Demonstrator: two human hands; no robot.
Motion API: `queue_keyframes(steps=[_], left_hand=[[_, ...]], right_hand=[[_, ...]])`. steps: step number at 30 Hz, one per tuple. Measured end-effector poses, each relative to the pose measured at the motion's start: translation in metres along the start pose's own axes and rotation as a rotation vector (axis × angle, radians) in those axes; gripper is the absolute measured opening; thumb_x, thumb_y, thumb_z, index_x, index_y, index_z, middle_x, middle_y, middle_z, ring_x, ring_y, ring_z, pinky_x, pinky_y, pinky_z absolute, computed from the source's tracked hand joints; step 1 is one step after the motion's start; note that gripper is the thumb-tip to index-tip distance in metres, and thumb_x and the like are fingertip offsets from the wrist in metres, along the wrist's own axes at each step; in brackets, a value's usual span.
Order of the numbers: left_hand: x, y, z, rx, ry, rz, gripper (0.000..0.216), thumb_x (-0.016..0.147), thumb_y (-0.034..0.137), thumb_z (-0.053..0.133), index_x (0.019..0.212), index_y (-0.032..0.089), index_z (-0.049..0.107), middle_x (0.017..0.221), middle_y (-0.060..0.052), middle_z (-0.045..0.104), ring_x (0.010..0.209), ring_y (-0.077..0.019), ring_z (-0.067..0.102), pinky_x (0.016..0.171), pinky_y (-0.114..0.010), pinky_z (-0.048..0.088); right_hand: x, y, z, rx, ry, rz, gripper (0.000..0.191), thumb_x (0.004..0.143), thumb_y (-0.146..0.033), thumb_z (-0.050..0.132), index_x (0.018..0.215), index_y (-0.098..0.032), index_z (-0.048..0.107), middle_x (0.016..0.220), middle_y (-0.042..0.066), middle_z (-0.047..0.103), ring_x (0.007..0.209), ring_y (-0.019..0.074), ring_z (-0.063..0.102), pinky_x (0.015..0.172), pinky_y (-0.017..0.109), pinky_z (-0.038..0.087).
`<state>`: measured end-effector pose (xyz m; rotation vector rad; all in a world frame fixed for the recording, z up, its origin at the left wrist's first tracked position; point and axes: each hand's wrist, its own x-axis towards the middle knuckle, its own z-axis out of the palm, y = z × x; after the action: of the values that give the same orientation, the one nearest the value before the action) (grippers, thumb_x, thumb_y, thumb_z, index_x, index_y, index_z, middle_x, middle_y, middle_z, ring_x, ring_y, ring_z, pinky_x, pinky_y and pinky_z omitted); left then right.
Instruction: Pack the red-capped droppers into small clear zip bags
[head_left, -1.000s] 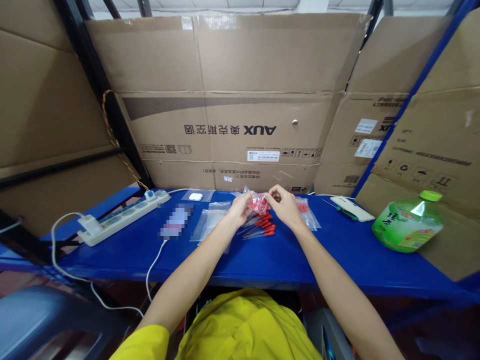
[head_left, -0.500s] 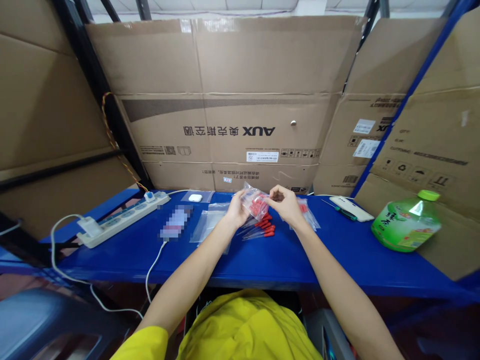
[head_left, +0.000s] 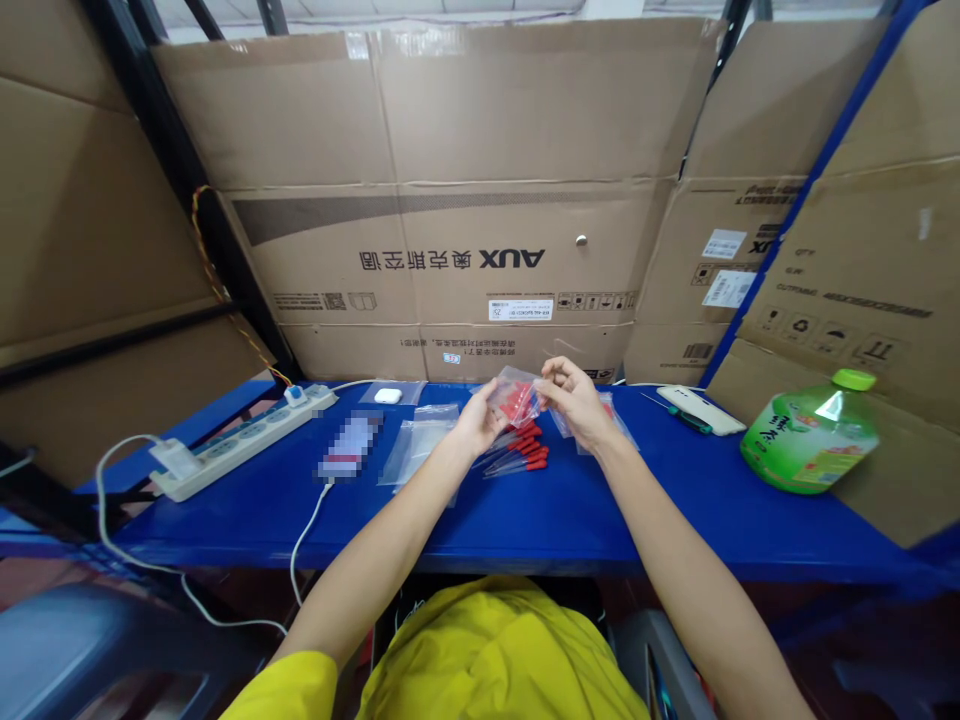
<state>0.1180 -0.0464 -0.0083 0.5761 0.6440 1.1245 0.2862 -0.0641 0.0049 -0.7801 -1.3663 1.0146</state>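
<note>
Between my two hands is a clear plastic bag with red-ended pieces showing through it. My left hand is closed on the bag's left side. The fingers of my right hand pinch its right edge. Below the bag, several thin clear pieces with red ends lie in a loose pile on the blue table. Close behind my right wrist lies another clear bag with something red in it, partly hidden. Left of my left forearm is a stack of flat clear bags.
On the blue table, a phone with a cable and a white power strip lie to the left. A white case rests on a clear bag. A green-handled screwdriver, a white device and a green bottle are at the right.
The bag has been turned and flattened out between my hands. My right hand has shifted slightly up, with its fingers now at the bag's right edge. The view has tilted a little.
</note>
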Motion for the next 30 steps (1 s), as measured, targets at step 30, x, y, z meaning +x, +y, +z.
queue_keyframes(steps=[30], left_hand=[[-0.011,0.008,0.006,0.732,-0.040,1.000,0.027,0.091,0.045,0.071,0.093,0.018,0.066,0.098,-0.006,0.075,0.093,-0.0185,0.071,0.090,-0.031,0.054]], right_hand=[[0.005,-0.007,-0.013,-0.122,0.130,-0.091,0.041,0.078,-0.060,0.081,0.083,-0.019,0.074,0.061,-0.003,0.060,0.053,0.0116,0.053,0.051,0.025,0.043]])
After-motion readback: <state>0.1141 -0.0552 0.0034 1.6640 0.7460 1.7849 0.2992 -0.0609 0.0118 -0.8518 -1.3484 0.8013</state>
